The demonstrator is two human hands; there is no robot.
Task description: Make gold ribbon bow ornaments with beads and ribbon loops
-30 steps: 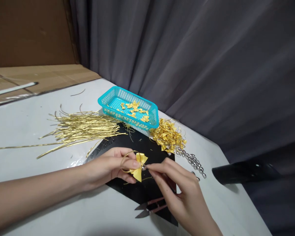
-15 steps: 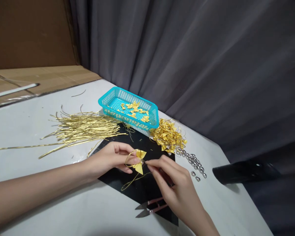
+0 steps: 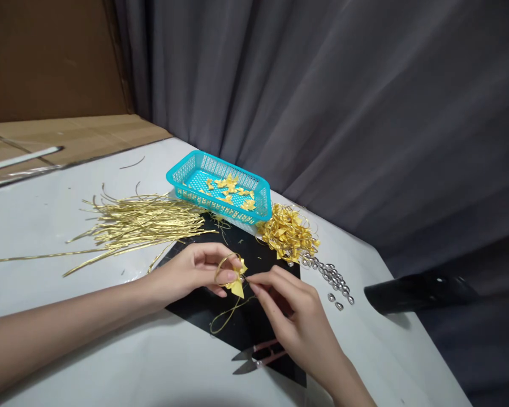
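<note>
My left hand pinches a yellow ribbon flower between thumb and fingers, with a loop of gold cord standing up around the thumb. At the flower's centre sits a small silvery bead. Close on its right, my right hand is closed in a pinch on a thin strand by the bead; the fingertips partly hide it. A loop of thin gold cord hangs below the flower. Both hands are over a black mat. Under my right hand lie thread snips with pinkish handles, partly covered.
Behind the hands stands a blue plastic basket with several yellow ribbon pieces. Gold cords lie in a bundle at left. To the right are a heap of yellow flowers, silver beads and a black cylinder. A grey curtain hangs behind.
The flower has turned slightly in my left hand, its upper petal now more hidden by the fingers. My right fingertips have shifted a little left. The whole view has moved slightly.
</note>
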